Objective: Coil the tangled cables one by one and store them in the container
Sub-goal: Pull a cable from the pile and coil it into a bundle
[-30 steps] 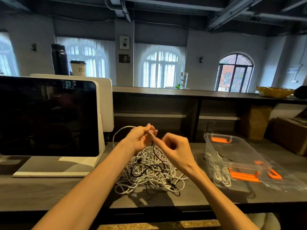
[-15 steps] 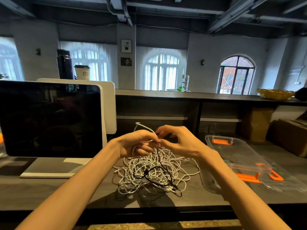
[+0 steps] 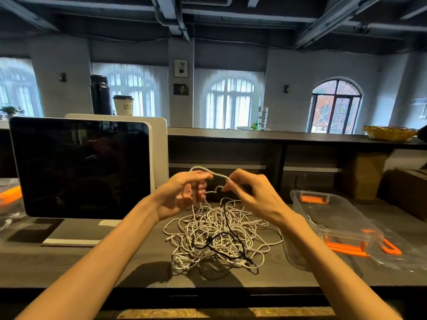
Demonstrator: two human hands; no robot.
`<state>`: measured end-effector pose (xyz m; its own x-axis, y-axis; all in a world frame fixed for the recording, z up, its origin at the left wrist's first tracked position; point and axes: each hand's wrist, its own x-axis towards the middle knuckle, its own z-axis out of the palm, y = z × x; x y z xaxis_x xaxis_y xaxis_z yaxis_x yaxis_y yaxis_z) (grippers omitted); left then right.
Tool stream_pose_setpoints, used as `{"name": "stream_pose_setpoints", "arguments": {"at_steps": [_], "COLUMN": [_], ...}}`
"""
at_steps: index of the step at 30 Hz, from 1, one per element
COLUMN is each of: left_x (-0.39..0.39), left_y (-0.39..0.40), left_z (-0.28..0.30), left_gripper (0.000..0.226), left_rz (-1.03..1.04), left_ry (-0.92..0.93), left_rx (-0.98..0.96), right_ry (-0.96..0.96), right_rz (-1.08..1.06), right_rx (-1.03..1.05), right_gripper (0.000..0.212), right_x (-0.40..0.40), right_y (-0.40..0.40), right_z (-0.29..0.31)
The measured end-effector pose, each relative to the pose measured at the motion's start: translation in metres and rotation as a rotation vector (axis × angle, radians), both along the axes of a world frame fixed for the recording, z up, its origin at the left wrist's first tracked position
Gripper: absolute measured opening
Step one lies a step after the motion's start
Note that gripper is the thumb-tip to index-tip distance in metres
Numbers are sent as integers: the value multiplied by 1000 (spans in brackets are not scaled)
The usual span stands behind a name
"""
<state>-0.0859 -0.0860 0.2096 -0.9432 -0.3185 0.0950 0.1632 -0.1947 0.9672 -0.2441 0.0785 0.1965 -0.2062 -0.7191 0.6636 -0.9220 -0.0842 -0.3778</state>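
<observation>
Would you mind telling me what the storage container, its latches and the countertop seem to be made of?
The container looks like clear, glossy plastic: the counter shows through its walls. Its latches appear to be opaque orange plastic with a smooth finish. The countertop seems to be dark wood or a wood-look laminate, matte, with faint grain lines; which of the two cannot be told.

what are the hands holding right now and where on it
Both hands hold one white cable above the tangled pile. The left hand and right hand each pinch its raised loop, a short span apart.
</observation>
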Motion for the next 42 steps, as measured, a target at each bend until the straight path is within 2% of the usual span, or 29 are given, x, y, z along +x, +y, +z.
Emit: {"name": "stream_pose_setpoints", "arguments": {"at_steps": [2, 4, 7, 10, 14, 18, 20, 22, 25, 27, 30, 33, 38, 42], "left_x": [-5, -12, -16, -16, -20, -26, -27, -27, -23, -19, -12, -12, -5, -5], "left_y": [8, 17, 26, 30, 36, 37, 34, 30, 26, 24, 25, 27, 43, 43], "left_z": [-2, -3, 0, 5, 7, 8, 6, 8, 13, 16, 18, 20, 19, 16], "left_gripper": [34, 44, 56, 53, 35, 40, 39, 31, 20, 19, 22, 46, 82, 86], "left_rz": [98, 133, 50, -24, 127, 363, 426, 428, 390, 351, 270, 186, -15, -143], "left_ry": [113, 147, 217, 272, 188, 86, 64, 96, 183, 196, 157, 68, -88, -114], "left_rx": [166, 227, 339, 474, 259, -278, -420, -362, -118, -5, 72, -32, -248, -296], "right_ry": [-135, -181, -187, -200, -139, 4, 86, 70, -43, -15, -58, -48, -87, -190], "right_rz": [26, 71, 113, 112, 82, 39, 23, 18, -21, -60, 35, 93, 56, 46], "right_rx": [-68, -123, -161, -178, -116, -43, -10, -4, -30, -15, 2, -37, -125, -156], "right_gripper": [12, 13, 10, 8, 12, 17, 18, 14, 17, 22, 12, 10, 13, 12], "right_x": [13, 24, 34, 38, 39, 39, 41, 41, 36, 31, 30, 37, 37, 39], "right_y": [-2, -5, -9, -12, -11, -6, -3, 0, 6, 10, 14, 12, 5, 3], "right_z": [-2, -4, -8, -12, -13, -6, 0, 4, 8, 9, 7, 9, 24, 28]}}
